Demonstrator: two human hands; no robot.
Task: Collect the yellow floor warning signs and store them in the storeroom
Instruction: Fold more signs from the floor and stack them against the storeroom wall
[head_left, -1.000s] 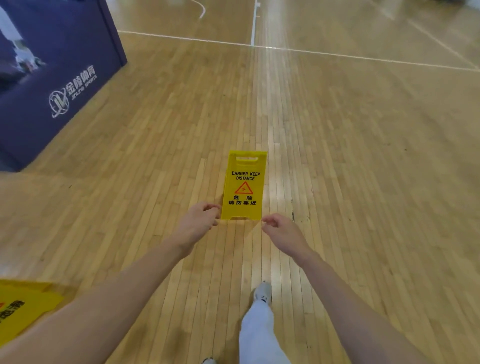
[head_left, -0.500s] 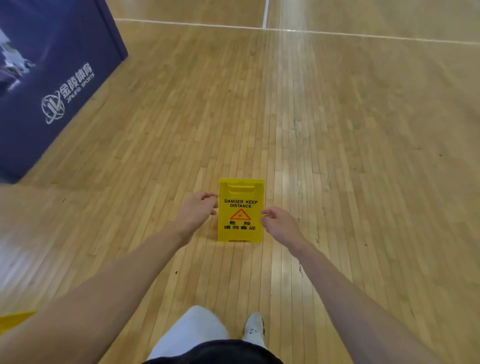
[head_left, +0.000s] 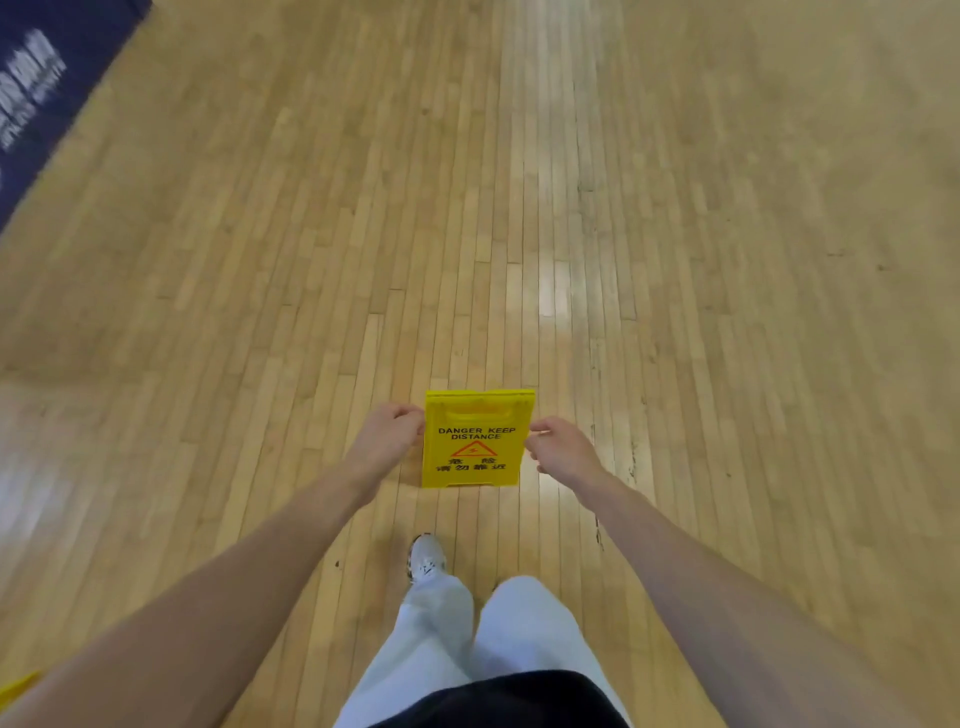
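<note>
A yellow floor warning sign (head_left: 477, 447) stands upright on the wooden floor just ahead of my feet, its "DANGER KEEP DISTANCE" face towards me. My left hand (head_left: 387, 436) is curled against the sign's upper left edge. My right hand (head_left: 558, 449) pinches the upper right edge with thumb and fingers. Both arms are stretched forward. The sign's feet still rest on the floor. A sliver of another yellow sign (head_left: 15, 686) shows at the lower left edge of the view.
A dark blue banner board (head_left: 41, 93) with white lettering stands at the far left. Wooden sports floor (head_left: 675, 260) stretches ahead and to the right. My legs in light trousers and one white shoe (head_left: 426, 564) are below the sign.
I have stepped closer to the sign. My hands went from below its base to its upper side edges and now touch it. The view has tilted further down.
</note>
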